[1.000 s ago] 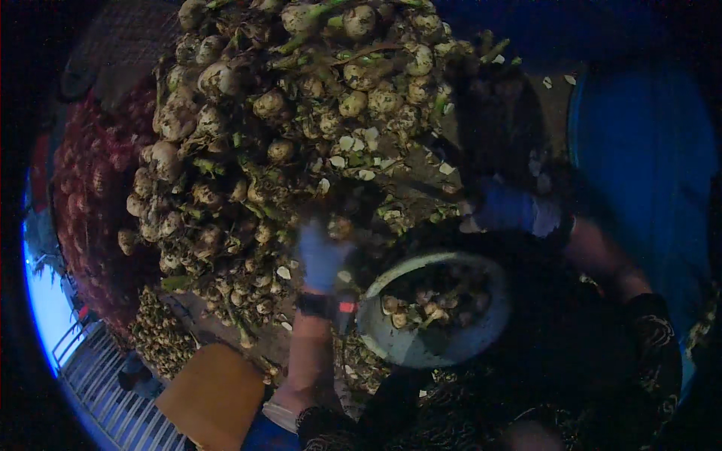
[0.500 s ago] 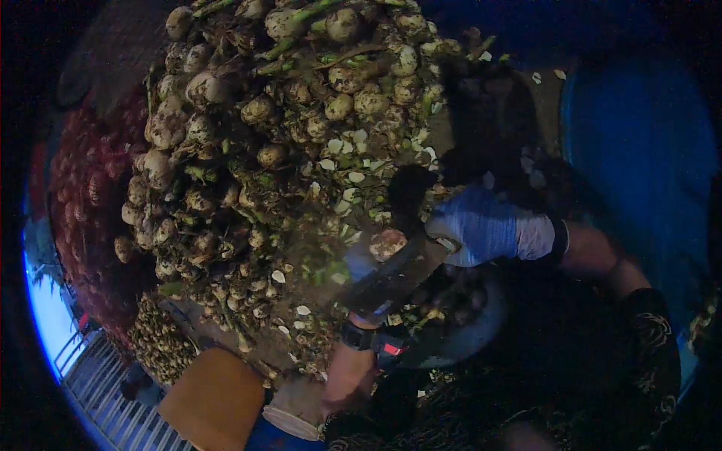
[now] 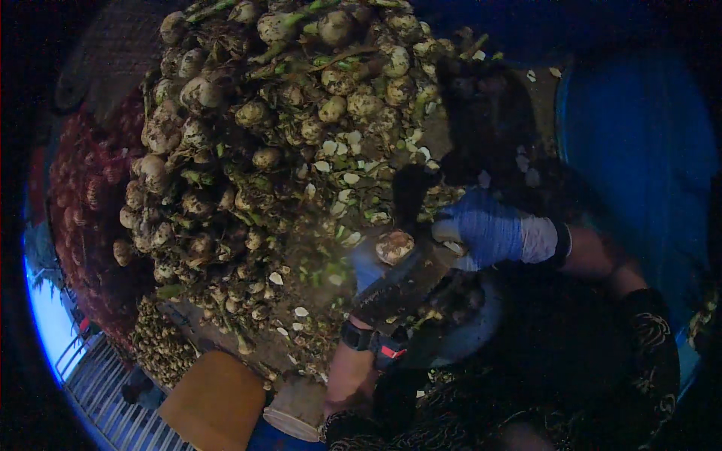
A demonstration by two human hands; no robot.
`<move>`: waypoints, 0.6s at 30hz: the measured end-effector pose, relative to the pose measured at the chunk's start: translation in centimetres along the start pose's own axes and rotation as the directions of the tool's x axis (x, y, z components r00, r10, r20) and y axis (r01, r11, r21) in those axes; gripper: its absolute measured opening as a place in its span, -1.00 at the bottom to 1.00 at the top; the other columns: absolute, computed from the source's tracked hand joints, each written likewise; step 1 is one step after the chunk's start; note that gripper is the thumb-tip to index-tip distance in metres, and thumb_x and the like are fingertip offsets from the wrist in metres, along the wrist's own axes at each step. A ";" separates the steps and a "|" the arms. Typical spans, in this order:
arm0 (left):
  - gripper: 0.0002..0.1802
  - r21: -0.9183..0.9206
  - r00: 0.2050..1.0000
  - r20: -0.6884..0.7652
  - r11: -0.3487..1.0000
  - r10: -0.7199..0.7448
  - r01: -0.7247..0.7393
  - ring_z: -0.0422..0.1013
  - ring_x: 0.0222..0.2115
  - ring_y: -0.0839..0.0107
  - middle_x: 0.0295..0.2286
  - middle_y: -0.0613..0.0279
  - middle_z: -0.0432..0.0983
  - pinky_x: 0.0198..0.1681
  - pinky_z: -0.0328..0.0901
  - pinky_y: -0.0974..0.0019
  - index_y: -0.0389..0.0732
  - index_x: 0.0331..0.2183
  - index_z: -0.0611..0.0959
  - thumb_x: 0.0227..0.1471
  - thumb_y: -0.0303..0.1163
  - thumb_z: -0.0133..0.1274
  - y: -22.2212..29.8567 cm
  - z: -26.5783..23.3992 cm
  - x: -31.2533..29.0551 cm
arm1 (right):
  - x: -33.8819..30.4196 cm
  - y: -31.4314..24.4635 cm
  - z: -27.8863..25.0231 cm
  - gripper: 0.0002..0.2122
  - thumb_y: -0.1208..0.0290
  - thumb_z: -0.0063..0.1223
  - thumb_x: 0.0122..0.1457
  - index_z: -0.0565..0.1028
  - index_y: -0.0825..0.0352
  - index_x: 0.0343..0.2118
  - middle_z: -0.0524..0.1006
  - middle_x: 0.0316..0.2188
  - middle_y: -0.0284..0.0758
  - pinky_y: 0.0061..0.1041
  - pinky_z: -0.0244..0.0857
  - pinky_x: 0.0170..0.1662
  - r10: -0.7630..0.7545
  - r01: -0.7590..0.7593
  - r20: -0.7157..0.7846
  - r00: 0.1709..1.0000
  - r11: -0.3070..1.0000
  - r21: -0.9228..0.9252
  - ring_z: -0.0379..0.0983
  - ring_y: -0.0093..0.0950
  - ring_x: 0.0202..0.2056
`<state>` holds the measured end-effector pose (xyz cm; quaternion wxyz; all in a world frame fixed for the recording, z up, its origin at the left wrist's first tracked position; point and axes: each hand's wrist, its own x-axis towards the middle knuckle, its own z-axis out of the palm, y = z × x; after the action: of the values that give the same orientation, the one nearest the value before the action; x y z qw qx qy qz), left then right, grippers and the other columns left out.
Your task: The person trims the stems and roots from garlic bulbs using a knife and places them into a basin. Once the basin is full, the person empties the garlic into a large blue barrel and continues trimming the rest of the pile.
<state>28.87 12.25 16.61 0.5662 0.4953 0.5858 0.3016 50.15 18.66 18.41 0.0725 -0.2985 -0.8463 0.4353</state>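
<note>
The bulb (image 3: pixel 395 246), soil-stained, is between the hands, grasped in the fingers of the gloved left hand (image 3: pixel 367 269). The gloved right hand (image 3: pixel 489 229) has its fingers clenched on a broad dark knife (image 3: pixel 400 289) just beside it.

Lighting is dim. Brown floor (image 3: pixel 543 90) adjoins a large blue surface (image 3: pixel 639 158) at right; pale slatted railing (image 3: pixel 113 391) and bright bluish light (image 3: pixel 45 297) at left.
</note>
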 end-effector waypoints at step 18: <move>-0.42 -0.914 0.922 0.386 0.129 -0.013 0.385 0.39 -0.35 0.23 -0.34 0.13 0.44 -0.34 0.32 0.26 -0.21 -0.19 0.46 -0.09 0.08 -0.08 -0.1 -2.4 -0.1 | -0.8 3.3 -1.2 -0.58 0.19 0.15 -0.10 0.41 0.33 -0.20 0.44 -0.43 -0.20 -0.32 0.24 -0.35 0.383 -0.417 0.167 0.909 0.850 0.321 0.38 -0.29 -0.43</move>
<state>26.48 12.63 16.94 0.8624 -0.0361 0.2225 0.4533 52.70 20.51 16.69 -0.0089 -0.4292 -0.6770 0.5978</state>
